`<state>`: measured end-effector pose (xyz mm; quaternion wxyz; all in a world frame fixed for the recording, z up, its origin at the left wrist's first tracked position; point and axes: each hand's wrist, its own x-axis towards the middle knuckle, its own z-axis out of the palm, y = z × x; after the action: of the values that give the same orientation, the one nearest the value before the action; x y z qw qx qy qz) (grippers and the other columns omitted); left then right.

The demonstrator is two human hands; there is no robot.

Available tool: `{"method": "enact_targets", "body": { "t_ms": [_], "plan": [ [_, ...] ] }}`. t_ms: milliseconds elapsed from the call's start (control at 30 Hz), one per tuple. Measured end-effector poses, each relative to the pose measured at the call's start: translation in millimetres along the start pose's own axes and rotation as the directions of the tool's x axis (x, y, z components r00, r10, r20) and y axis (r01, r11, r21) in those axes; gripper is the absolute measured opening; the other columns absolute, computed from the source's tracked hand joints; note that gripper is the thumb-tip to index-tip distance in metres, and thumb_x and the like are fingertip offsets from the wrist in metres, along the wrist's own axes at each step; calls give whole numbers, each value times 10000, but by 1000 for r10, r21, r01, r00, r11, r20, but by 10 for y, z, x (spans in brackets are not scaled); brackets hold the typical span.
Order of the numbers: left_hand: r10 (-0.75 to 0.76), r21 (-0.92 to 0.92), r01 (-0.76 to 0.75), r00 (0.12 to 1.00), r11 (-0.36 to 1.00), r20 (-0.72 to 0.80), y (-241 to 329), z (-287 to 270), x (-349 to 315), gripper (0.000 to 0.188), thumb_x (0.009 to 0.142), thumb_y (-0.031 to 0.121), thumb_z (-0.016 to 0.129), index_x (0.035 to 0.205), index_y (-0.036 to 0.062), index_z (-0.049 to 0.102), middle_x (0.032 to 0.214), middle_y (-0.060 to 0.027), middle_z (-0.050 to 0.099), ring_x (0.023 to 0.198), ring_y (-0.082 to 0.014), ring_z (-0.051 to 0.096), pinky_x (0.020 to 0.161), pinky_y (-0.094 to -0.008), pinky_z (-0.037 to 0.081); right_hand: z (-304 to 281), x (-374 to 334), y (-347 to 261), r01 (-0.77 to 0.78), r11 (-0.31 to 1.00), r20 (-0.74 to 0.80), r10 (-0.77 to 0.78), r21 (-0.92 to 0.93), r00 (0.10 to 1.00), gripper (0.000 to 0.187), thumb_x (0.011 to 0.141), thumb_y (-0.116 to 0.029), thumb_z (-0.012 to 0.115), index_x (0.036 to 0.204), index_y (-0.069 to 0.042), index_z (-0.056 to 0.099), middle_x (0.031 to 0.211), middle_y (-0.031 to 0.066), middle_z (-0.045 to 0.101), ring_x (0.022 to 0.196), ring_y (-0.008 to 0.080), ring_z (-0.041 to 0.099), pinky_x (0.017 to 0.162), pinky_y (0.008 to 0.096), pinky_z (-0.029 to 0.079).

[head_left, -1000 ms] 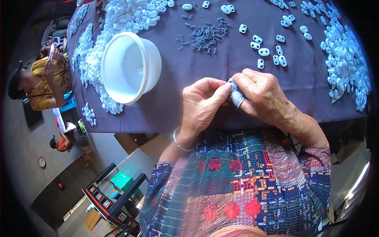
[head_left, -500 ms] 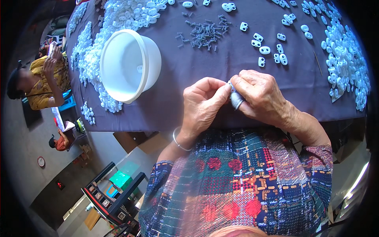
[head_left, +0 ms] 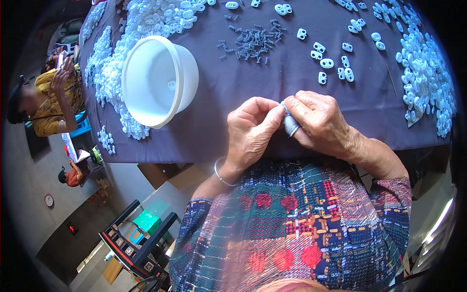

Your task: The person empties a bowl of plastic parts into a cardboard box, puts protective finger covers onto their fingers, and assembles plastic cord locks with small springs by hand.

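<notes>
My left hand [head_left: 252, 127] and my right hand [head_left: 321, 122] meet over the table's near edge, fingertips pinched together. Between them sits a tiny pale piece, mostly hidden by the fingers, so its kind does not show. A grey cloth wrap [head_left: 291, 125] covers a finger of my right hand. Just beyond the hands lie loose white two-hole cord-lock pieces [head_left: 327, 63]. A heap of small dark springs [head_left: 255, 41] rests farther back. To the left of my left hand, a white plastic tub [head_left: 151, 82] stands tilted toward me, with one small white piece inside.
A large pile of white pieces [head_left: 109, 80] spreads along the table's left side, around the tub. Another pile [head_left: 423, 73] covers the right side, with a thin stick [head_left: 391, 79] beside it. A person in a yellow patterned shirt [head_left: 53, 104] sits beyond the left table edge.
Both hands stay pinched together, with the right hand's knuckles slightly lower than before. Nothing on the table has visibly moved.
</notes>
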<state>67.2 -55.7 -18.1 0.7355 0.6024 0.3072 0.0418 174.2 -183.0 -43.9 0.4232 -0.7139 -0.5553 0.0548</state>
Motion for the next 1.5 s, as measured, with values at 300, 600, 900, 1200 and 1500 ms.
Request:
{"method": "enact_targets", "body": {
  "t_ms": [300,600,900,1200,1500],
  "plan": [
    [26,-11,-25,1000,1000,18,-32,0,-4,98,870,49,634,920,-35,617,827,-31,642,731,-59,588,655,-178,484,-19,0,4,19,999,12,-20,28,1000,181,681,-14,649,828,34,554,688,118,525,599,269,562,536,352,469],
    [45,-32,-45,999,998,13,-46,14,-2,98,878,48,624,926,-36,615,837,-31,642,737,-54,583,659,-174,478,-26,4,20,-6,1000,13,6,12,1000,178,688,-17,645,833,31,555,688,121,530,598,272,562,539,350,472],
    [52,-51,-52,999,997,-6,-53,33,-12,130,875,78,638,932,-37,613,813,-29,636,714,-59,582,649,-176,480,-47,-5,40,-8,999,21,7,32,1000,168,697,-15,636,834,28,548,689,120,525,604,274,561,539,356,469],
    [90,-4,-90,996,996,0,-73,25,-25,143,877,86,637,944,-37,607,814,-30,634,709,-63,582,653,-184,487,-15,-11,27,20,1000,34,-20,20,999,168,706,-20,639,841,26,550,693,116,530,601,273,559,539,360,469],
    [123,34,-122,992,992,-15,-71,50,-18,139,881,88,633,938,-35,603,805,-22,628,707,-60,577,653,-180,482,-3,-3,14,7,1000,20,-7,23,1000,155,715,-22,632,839,22,549,686,117,526,598,273,557,533,361,466]
  ]
}}
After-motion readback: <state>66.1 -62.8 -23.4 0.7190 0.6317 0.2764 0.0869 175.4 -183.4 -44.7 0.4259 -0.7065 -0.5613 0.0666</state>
